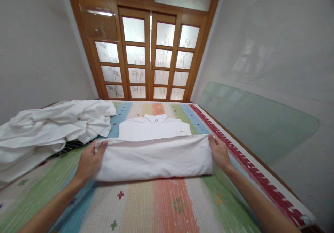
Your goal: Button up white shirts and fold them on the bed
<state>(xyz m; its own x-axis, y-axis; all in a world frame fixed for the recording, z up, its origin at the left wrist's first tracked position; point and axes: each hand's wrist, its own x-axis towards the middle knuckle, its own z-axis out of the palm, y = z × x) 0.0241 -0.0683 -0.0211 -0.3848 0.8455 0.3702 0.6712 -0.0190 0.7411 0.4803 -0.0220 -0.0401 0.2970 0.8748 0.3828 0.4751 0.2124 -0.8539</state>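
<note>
A white collared shirt [153,158] lies in front of me, its collar pointing away and its lower part folded up toward the collar. My left hand [90,158] pinches the left end of the folded edge, thumb on top. At the opposite end, my right hand [219,151] grips the right corner of that edge in the same way. The folded part is held taut between both hands and covers the middle of the shirt. Only the collar and upper chest show beyond it.
A rumpled pile of white cloth [57,125] lies at the left, with a dark striped piece [70,146] under it. Everything rests on a colourful striped bedspread [141,205]. A greenish glass panel [255,121] leans on the right wall. Wooden doors [150,59] stand behind.
</note>
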